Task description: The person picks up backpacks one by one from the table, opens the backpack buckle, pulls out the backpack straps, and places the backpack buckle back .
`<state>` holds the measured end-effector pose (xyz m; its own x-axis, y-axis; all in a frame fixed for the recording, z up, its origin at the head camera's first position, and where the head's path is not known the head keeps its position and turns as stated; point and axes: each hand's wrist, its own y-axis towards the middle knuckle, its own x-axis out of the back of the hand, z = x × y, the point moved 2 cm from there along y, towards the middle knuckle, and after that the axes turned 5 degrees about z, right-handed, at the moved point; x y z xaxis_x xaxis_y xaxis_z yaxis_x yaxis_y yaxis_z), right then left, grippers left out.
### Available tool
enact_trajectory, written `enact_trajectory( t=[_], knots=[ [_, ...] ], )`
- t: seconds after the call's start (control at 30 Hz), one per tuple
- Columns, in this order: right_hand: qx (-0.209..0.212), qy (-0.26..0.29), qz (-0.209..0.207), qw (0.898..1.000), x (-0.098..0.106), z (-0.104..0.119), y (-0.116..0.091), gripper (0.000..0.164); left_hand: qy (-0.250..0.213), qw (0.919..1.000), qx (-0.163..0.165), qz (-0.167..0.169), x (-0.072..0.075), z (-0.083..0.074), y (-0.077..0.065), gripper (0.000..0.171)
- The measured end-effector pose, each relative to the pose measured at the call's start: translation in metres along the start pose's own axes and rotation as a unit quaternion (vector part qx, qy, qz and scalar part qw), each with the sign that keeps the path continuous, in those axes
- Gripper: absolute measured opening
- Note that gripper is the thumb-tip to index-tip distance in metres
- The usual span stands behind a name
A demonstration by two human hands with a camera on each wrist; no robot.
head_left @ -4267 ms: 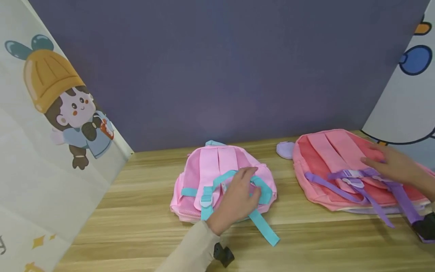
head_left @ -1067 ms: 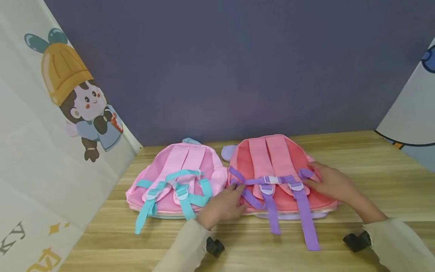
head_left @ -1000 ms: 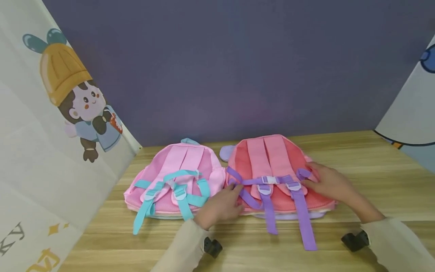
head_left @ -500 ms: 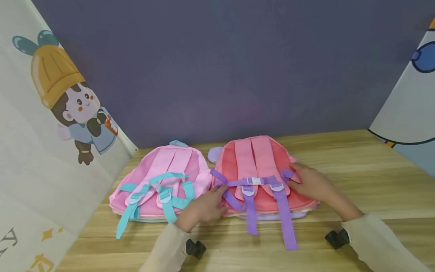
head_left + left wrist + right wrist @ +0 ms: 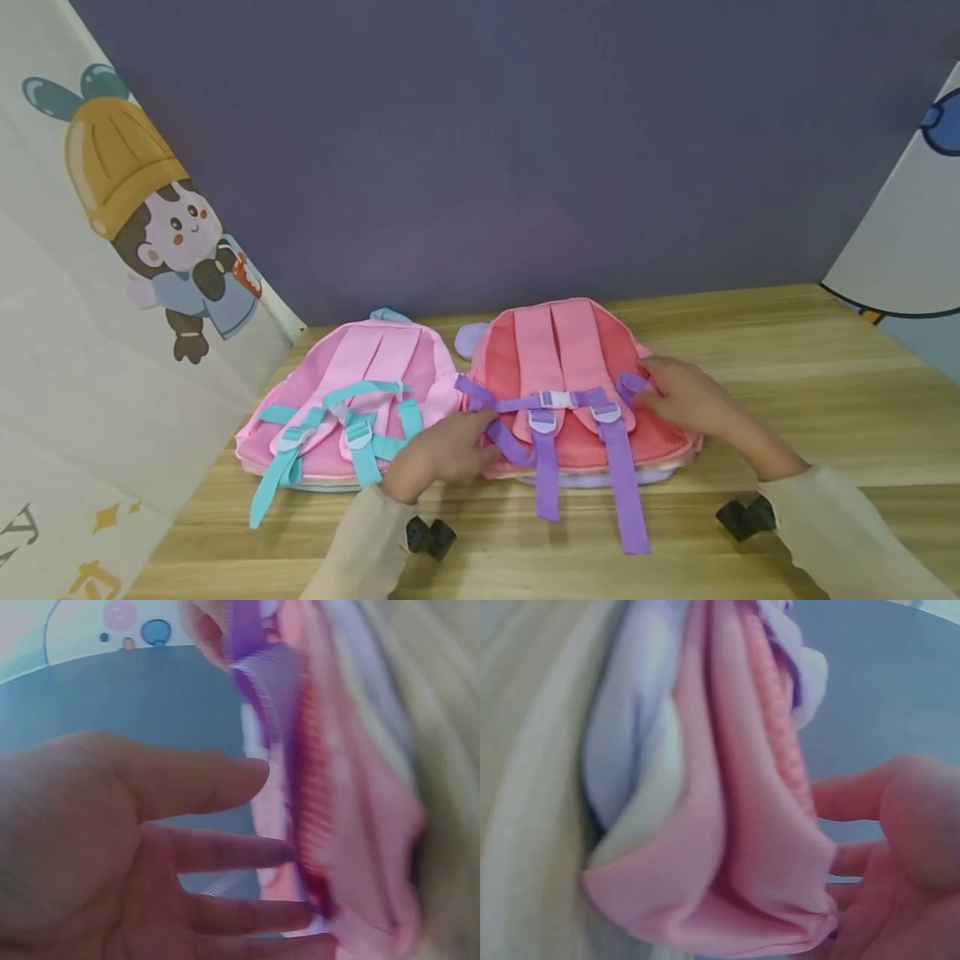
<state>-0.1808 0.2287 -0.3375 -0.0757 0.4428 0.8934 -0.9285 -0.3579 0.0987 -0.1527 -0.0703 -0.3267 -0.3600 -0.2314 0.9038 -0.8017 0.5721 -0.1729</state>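
A coral backpack (image 5: 573,342) with purple straps and white buckles lies on the wooden table, its strap side up. Just left of it, and touching it, lies a light pink backpack (image 5: 393,350) with turquoise straps. At the coral backpack's lower left side is my left hand (image 5: 450,454); the left wrist view has its fingers straight, with the fingertips at the bag's edge. My right hand (image 5: 686,400) rests on the coral backpack's right side, thumb on the back panel near a purple strap. In the right wrist view the bag's side partly hides the right fingertips.
A lavender rounded piece (image 5: 471,340) shows between the two backpacks at the back. The dark wall panel (image 5: 525,167) stands behind the table (image 5: 810,358). Cartoon-printed white sheets border both sides, one on the left (image 5: 45,333).
The coral backpack has come left against the pink one since the oldest frame. My left hand went from the pink backpack to the coral one. Over the last half second the hands barely move.
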Motion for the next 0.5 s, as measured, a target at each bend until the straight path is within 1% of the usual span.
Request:
enact_trajectory(
  t=[0.07,0.1,0.17,0.27,0.37,0.43,0.5],
  knots=[
    [0.012,0.003,-0.019,1.0,0.005,0.001,0.001,0.053,-0.001,0.9999,-0.001,-0.015,0.006,-0.005,0.002,0.012],
    [0.019,0.003,-0.032,0.999,0.007,0.002,0.001,0.052,-0.004,0.9996,-0.001,-0.028,0.009,-0.007,0.003,0.007],
    [0.027,0.009,-0.051,0.998,0.009,0.005,0.003,0.049,-0.007,0.998,-0.003,-0.062,0.013,-0.011,0.008,0.012],
    [0.055,0.02,-0.07,0.996,0.009,0.013,0.007,0.042,-0.005,0.9923,-0.027,-0.121,0.015,-0.017,0.018,0.011],
    [0.081,0.026,-0.067,0.994,0.003,0.022,0.014,0.037,-0.006,0.9849,-0.06,-0.162,0.011,-0.022,0.031,0.006],
    [0.092,0.033,-0.06,0.993,-0.003,0.028,0.019,0.036,-0.011,0.9801,-0.075,-0.183,0.007,-0.024,0.04,0.009],
    [0.099,0.045,-0.052,0.993,-0.01,0.033,0.023,0.036,-0.016,0.9762,-0.08,-0.201,0.002,-0.026,0.049,0.015]
  ],
)
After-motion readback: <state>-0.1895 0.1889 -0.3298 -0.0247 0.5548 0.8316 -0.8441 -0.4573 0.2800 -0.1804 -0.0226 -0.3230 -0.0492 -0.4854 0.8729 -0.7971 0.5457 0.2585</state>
